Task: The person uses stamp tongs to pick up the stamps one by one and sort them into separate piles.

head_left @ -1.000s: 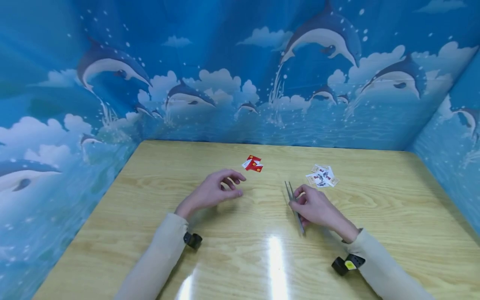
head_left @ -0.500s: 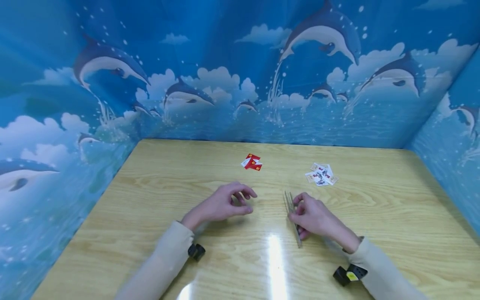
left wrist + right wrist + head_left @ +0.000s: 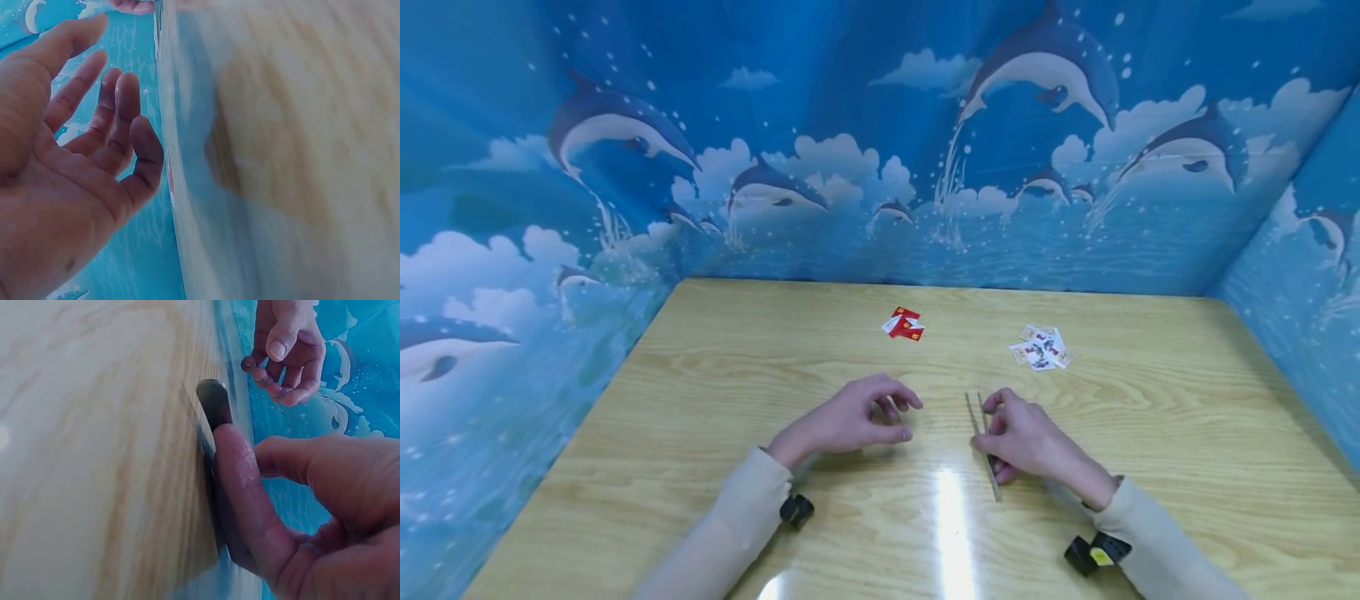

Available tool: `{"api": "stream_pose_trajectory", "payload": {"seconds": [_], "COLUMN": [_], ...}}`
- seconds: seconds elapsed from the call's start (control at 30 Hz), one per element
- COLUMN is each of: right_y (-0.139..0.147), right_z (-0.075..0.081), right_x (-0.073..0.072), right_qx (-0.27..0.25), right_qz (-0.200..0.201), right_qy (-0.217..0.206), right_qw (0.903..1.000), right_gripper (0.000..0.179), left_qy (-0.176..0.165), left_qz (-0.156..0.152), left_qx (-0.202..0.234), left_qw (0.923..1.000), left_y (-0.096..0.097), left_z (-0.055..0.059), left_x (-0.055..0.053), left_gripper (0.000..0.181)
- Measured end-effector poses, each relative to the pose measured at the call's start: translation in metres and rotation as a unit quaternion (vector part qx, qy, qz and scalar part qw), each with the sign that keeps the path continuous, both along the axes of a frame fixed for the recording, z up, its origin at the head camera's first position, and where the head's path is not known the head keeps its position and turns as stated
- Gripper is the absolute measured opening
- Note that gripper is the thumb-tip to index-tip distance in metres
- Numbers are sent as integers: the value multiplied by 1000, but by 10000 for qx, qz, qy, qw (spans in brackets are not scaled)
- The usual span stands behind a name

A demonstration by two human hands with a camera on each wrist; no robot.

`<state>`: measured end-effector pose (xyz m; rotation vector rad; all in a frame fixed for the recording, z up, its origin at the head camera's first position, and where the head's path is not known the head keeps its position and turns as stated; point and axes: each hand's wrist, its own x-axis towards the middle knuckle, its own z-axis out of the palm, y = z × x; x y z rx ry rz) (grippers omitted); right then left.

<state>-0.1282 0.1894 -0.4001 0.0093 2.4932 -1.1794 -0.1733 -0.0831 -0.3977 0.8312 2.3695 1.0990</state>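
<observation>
My right hand point(image 3: 1030, 437) pinches a pair of metal tweezers point(image 3: 995, 482) low over the table, right of its middle. Their two prongs spread apart and point away from me. In the right wrist view, thumb and fingers lie along the side of the tweezers point(image 3: 215, 403), and a rounded metal end shows past them. My left hand point(image 3: 853, 417) hovers over the wood to the left, fingers loosely bent. From the left wrist view, that hand's palm point(image 3: 69, 194) and fingers hold nothing.
A small pile of red and white cards point(image 3: 908, 330) lies toward the back of the wooden table point(image 3: 737, 350). Farther right lies a second pile of white printed cards point(image 3: 1042, 348). A blue dolphin-print curtain point(image 3: 850, 225) stands behind the table and along its sides.
Both hands have drawn back toward me, away from the card piles, the left one also shifting right. The tweezers came along in the right hand. The cards stayed put.
</observation>
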Motion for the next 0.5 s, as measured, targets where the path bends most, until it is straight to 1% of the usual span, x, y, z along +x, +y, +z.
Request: {"api": "stream_pose_trajectory", "payload": {"seconds": [0.2, 0.3, 0.4, 0.5], "right_y": [3, 9, 19, 32], "right_z": [2, 5, 10, 13], "right_x": [0, 1, 1, 0], "right_qx": [55, 66, 241, 616], "right_qz": [-35, 96, 356, 596], "right_qy": [-37, 37, 286, 723], "right_qw": [10000, 9999, 9987, 9937], "right_gripper": [51, 51, 49, 49], "left_qy": [-43, 15, 155, 258], "left_qz": [-45, -24, 55, 204], "left_qx": [-112, -125, -130, -113], "left_qw": [9999, 9999, 9998, 9994], "left_y": [4, 3, -1, -7], "left_z": [2, 3, 5, 8], "left_x": [2, 2, 0, -2], "left_gripper": [39, 40, 40, 41]}}
